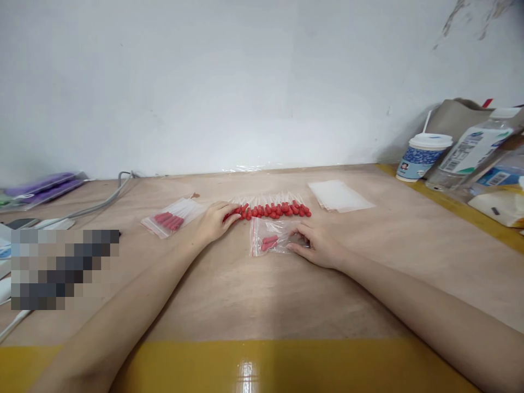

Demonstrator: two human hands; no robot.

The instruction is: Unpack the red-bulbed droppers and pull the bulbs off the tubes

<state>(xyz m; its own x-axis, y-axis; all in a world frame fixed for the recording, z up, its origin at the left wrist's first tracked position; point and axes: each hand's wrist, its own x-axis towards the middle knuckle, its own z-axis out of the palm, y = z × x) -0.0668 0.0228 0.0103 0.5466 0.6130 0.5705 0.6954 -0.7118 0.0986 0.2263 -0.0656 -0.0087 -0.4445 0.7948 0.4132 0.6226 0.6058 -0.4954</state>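
Sticks with red tips point(272, 210) lie in a row across the middle of the table point(245, 305), red ends toward me, pale shafts pointing at the wall point(245, 82). My left hand point(219, 221) is at the left end of that row, thumb and forefinger curved around the nearest red tips; from this view I cannot tell whether they pinch one. My right hand point(321, 244) rests at the right end of a clear bag point(284, 243), its thumb set apart from the curled fingers, with the film reaching between them; I cannot tell whether they grip it. This bag lies flat just in front of the row, a red line along its left edge and a few red tips inside. Beyond my left forearm I see a second clear bag point(184, 207), also with red-tipped sticks in it. Right of the row I have a stack of whitish sheets or bags point(341, 196). Farther right, a lidded paper cup point(423, 155) stands beside a tilted bottle point(470, 147).
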